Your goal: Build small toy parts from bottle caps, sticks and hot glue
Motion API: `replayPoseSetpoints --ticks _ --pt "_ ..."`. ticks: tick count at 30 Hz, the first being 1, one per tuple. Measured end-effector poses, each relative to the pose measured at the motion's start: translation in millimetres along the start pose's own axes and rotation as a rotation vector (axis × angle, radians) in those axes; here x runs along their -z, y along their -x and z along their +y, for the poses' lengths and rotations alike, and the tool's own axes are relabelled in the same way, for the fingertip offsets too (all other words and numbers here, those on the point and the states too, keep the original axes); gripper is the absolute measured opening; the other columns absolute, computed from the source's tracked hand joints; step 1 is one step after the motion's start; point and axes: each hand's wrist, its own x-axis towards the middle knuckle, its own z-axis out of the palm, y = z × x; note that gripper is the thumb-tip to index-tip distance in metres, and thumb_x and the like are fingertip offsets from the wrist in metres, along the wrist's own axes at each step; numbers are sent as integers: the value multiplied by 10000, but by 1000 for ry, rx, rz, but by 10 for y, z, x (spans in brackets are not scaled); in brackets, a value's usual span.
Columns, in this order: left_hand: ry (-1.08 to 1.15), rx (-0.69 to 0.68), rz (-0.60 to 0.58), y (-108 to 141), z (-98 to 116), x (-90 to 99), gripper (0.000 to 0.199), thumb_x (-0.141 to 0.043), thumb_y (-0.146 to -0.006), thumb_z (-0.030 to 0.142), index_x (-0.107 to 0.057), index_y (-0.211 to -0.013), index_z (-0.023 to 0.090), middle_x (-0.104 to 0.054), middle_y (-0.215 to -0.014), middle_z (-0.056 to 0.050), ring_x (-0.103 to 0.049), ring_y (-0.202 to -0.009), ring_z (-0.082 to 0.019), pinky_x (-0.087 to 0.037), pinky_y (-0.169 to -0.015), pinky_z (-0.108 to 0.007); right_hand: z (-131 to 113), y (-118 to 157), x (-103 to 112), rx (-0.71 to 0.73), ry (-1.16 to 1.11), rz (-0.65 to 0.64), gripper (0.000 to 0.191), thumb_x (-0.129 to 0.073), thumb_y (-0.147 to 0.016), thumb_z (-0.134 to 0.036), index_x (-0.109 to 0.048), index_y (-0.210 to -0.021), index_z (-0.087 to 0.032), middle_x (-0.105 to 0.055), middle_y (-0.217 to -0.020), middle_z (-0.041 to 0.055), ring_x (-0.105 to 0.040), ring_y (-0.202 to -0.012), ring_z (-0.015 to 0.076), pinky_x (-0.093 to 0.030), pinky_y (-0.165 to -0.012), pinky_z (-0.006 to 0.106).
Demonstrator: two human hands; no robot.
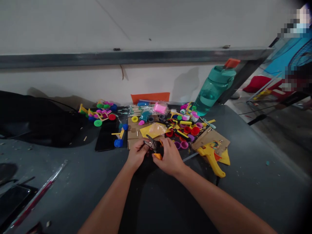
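Note:
My left hand (pixel 137 154) grips a small pair of metal scissors (pixel 151 144) with dark handles, blades pointing up and to the left. My right hand (pixel 169 156) sits beside them, its fingers pinching a small orange piece (pixel 158 156) whose shape is partly hidden. Both hands are over the dark table (pixel 73 162), just in front of a cardboard sheet (pixel 134 136). Around them lie a yellow paper piece (pixel 152 130), red bottle caps (pixel 195 131) and a yellow glue gun (pixel 211 159).
Toy wheels on yellow sticks (pixel 97 113) and a black phone (pixel 106 135) lie left of the hands. A black bag (pixel 31 118) fills the far left. A teal water bottle (pixel 214 86) stands behind the clutter, and a person (pixel 298 78) is at the right edge.

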Motion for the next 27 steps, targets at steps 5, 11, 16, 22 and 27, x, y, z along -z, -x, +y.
replayPoseSetpoints --ticks 5,11,16,22,27 --pt "-3 3 2 10 4 -17 155 -674 -685 314 -632 -734 173 -570 -629 12 -484 -474 -93 -396 -425 -204 38 28 -3 -3 8 -7 418 -583 -670 -310 -449 -1039 -168 -521 -974 109 -495 -926 262 -426 -822 422" --pt "5 -16 9 22 3 -24 161 -700 -660 316 -631 -692 174 -584 -638 10 -492 -472 -91 -398 -420 -201 37 43 12 25 17 -26 411 -579 -665 -291 -455 -1040 -176 -533 -963 100 -498 -934 256 -427 -826 419" --pt "14 -17 -15 35 7 -17 167 -688 -684 328 -641 -674 168 -571 -607 11 -494 -488 -90 -404 -442 -200 10 47 58 42 16 -53 341 -567 -711 -306 -468 -1012 -182 -552 -915 79 -525 -875 226 -445 -761 352" --pt "39 11 -32 31 -55 18 190 -663 -717 344 -650 -693 156 -584 -590 0 -505 -517 -98 -404 -469 -203 4 62 69 10 5 -48 283 -570 -735 -332 -488 -965 -190 -569 -832 51 -552 -732 185 -438 -643 286" --pt "134 62 -53 28 -9 2 162 -667 -715 311 -631 -694 155 -571 -594 1 -494 -525 -93 -387 -472 -197 32 73 25 -58 -24 -24 277 -572 -733 -366 -478 -927 -193 -566 -818 47 -553 -705 185 -436 -616 288"
